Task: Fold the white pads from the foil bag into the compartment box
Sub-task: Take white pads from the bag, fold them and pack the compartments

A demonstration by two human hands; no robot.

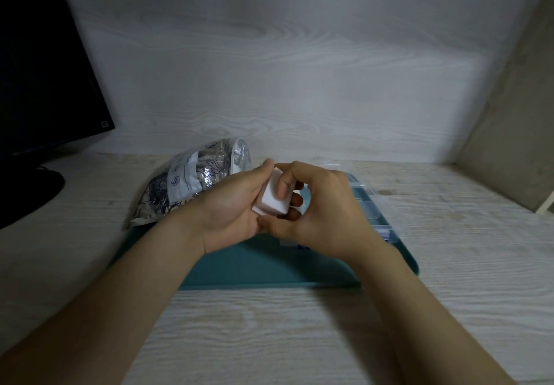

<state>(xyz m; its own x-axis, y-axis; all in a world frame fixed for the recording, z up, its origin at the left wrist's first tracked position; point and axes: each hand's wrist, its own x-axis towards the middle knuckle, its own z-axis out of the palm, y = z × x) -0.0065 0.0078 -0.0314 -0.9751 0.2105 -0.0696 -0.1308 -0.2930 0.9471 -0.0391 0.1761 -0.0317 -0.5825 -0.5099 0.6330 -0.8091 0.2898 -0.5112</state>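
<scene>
Between our hands, above the teal mat (pixel 239 264): one white pad (pixel 271 202), seemingly folded into a thick block, long edge running roughly away from us. Item held by our left hand (pixel 233 205), fingers curled behind it, and our right hand (pixel 323 214), thumb pressed on its face. Next out, the compartment box (pixel 371 205), just beneath and rightward, nearer the right hand. Farther left, the foil bag (pixel 192 181); its print is unreadable.

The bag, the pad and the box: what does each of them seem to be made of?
The bag looks like metallised foil with a clear film part, shiny and crinkled, with printed drawings. The pad seems to be soft white fibre or foam, matte with no shine; I cannot tell which. The box is probably hard clear plastic, glossy, since its dividers show through.
</scene>
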